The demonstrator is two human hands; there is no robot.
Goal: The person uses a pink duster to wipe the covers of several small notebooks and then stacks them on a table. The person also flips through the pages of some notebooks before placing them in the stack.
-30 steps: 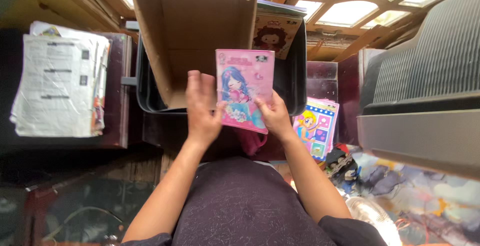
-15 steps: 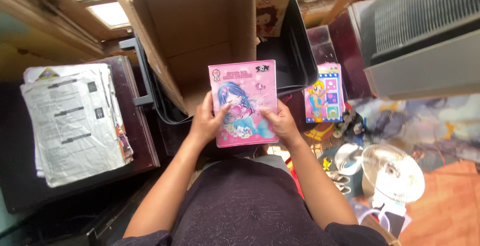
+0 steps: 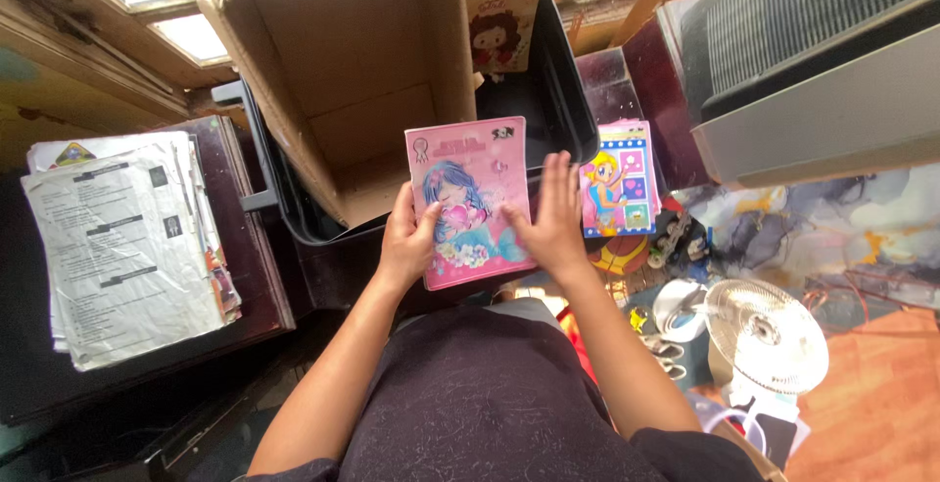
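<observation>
Cluttered surface surrounds an open cardboard box (image 3: 362,110). Left hand (image 3: 406,242) grips the pink booklet (image 3: 470,198); right hand (image 3: 553,217) lies flat, fingers open. One-sided grip risks dropping it.

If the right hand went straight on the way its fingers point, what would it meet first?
Probably the rim of the black bin: the right hand lies flat on the pink booklet, fingers pointing up-frame at it. Depth is unclear, so it could pass above.

Booklet (image 3: 470,203) between my hands, left hand (image 3: 406,242) at its left edge, right hand (image 3: 550,222) at its right. Cardboard box (image 3: 343,71) behind it, inside a bin (image 3: 573,100). Paper stack (image 3: 117,242) far left; second booklet (image 3: 619,193) right; fan (image 3: 769,335) lower right on the floor.
</observation>
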